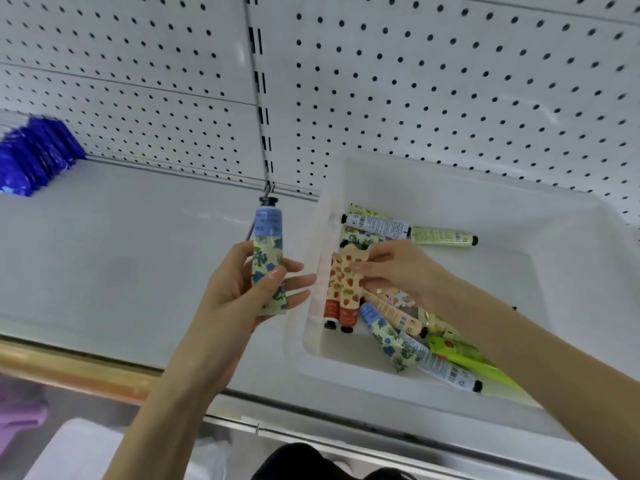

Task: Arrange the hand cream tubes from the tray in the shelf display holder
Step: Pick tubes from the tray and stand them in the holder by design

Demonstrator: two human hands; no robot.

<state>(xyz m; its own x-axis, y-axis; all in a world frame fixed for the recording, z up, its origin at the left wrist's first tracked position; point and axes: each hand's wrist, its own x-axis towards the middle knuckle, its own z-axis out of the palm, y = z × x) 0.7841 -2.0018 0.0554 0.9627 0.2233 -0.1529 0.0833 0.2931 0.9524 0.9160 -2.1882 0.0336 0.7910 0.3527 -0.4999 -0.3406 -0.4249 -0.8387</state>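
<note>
Dark clothing point(304, 462): at the bottom edge, below both hands.
Left hand point(242, 296): curled round 1 tube, thumb across its front, fingers behind it, held above the shelf just left of the tray.
Blue-flowered tube point(268, 258): long axis near upright, black cap pointing up and away, crimped end down in the palm; blue band under the cap, blue and green flowers on cream below.
Right hand point(394, 268): inside the tray, fingers pinching the crimped ends of 2 tubes.
Orange-spotted tubes point(343, 289): 2, side by side and touching, long axes near upright, black caps pointing down toward the camera, against the tray's left wall, between the 2 hands.
Tray point(485, 199): 1 white bin on the shelf, under and around the right hand.
Loose tubes point(388, 336): at least 8, lying flat at mixed angles; 3 beyond the right hand, the rest nearer the camera; they overlap, so I cannot tell the exact count.
Labels: barcodes show on 3 loose tubes; the writing is too blurred to read.
Shelf point(121, 271): white, with a pegboard point(450, 81) behind it.
Blue packets point(34, 157): 1 row, far left of the left hand.
</note>
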